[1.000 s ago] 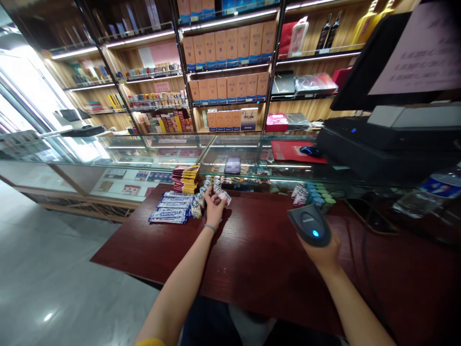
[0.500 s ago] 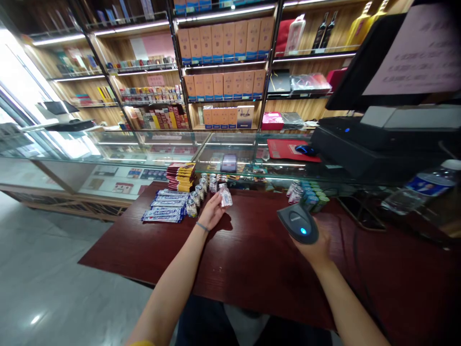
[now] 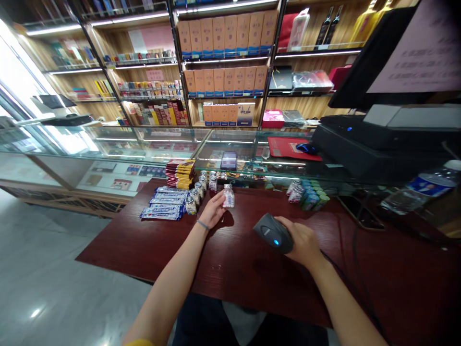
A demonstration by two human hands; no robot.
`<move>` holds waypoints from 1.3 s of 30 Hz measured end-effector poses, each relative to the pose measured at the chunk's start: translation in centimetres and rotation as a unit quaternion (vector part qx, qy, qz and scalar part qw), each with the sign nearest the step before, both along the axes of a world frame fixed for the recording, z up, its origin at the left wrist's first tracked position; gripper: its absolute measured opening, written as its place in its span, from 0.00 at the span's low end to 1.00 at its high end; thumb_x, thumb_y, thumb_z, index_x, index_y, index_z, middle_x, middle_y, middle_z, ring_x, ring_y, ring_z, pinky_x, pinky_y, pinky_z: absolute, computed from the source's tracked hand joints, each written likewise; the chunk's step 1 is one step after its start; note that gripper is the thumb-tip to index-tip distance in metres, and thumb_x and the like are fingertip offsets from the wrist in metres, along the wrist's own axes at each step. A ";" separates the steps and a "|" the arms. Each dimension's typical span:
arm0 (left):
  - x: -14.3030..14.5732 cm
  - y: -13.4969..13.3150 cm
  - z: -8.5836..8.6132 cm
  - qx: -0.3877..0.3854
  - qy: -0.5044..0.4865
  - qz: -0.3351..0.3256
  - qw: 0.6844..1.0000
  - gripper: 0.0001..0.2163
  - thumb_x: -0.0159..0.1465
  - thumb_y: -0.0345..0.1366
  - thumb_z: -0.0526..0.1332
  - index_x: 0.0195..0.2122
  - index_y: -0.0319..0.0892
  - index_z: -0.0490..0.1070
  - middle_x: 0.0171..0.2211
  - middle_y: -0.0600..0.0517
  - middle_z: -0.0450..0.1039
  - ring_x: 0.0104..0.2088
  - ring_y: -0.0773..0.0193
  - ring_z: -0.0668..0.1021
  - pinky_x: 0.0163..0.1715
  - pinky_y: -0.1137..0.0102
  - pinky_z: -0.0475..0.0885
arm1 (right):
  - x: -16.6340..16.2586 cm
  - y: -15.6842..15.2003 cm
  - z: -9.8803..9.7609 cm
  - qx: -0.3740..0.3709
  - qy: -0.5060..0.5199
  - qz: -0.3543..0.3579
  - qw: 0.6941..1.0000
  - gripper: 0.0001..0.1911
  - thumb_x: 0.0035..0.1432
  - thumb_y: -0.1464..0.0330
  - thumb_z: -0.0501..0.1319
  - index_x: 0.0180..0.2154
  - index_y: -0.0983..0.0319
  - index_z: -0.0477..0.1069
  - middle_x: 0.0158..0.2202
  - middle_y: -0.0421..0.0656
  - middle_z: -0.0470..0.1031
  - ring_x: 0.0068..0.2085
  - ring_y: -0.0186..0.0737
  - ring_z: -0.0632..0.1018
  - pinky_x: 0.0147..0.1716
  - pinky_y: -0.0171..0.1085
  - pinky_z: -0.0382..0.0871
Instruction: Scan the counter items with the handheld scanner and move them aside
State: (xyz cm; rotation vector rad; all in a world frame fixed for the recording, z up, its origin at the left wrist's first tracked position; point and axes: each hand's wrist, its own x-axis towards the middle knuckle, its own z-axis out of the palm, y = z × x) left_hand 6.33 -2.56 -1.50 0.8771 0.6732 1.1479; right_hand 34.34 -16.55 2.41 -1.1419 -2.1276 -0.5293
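My left hand (image 3: 213, 211) grips a small clear bottle (image 3: 228, 198) by its side, holding it upright just above the dark red table (image 3: 230, 259). In my right hand (image 3: 302, 240) is a dark grey barcode scanner (image 3: 273, 233) with a lit blue light, its head pointing left toward the bottle. Left of the bottle, several similar small jars (image 3: 195, 194) stand in a row. Beside them lie blue-and-white packets (image 3: 163, 210) and a stack of red-and-yellow packets (image 3: 180, 174). Labels on the bottle are too small to read.
Small jars (image 3: 296, 192) and green-lidded cans (image 3: 314, 198) stand at the table's back right. A phone (image 3: 360, 214) and a water bottle (image 3: 419, 187) are farther right, below the monitor (image 3: 382, 57). A glass display counter (image 3: 237, 144) borders the table's far edge.
My right hand has moved the scanner left and turned it toward the bottle. My left hand has straightened the bottle to more upright, staying in nearly the same place.
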 end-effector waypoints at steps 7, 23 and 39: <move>0.3 -0.1 0.4 -0.015 -0.074 -0.021 0.997 0.18 0.59 0.36 0.70 0.51 0.41 0.76 0.46 0.47 0.78 0.42 0.63 0.79 0.45 0.69 0.74 | -0.1 0.0 0.5 -0.020 -0.023 0.034 0.999 0.13 0.55 0.69 0.56 0.44 0.63 0.68 0.28 0.42 0.78 0.25 0.39 0.76 0.27 0.38 0.64; 0.1 -0.7 0.7 -0.080 -0.151 -0.044 0.984 0.15 0.63 0.36 0.67 0.49 0.48 0.67 0.53 0.49 0.75 0.51 0.59 0.79 0.50 0.60 0.74 | 1.2 0.4 -0.6 0.026 0.031 -0.013 0.999 0.20 0.56 0.68 0.57 0.51 0.65 0.66 0.31 0.46 0.79 0.25 0.44 0.78 0.26 0.40 0.69; 0.6 -0.6 0.7 -0.013 -0.054 -0.019 0.998 0.21 0.58 0.36 0.72 0.52 0.42 0.73 0.50 0.45 0.77 0.48 0.59 0.80 0.50 0.62 0.74 | 3.4 0.8 -2.1 0.097 0.102 -0.098 0.985 0.23 0.53 0.64 0.64 0.50 0.63 0.67 0.30 0.44 0.78 0.27 0.44 0.80 0.27 0.38 0.73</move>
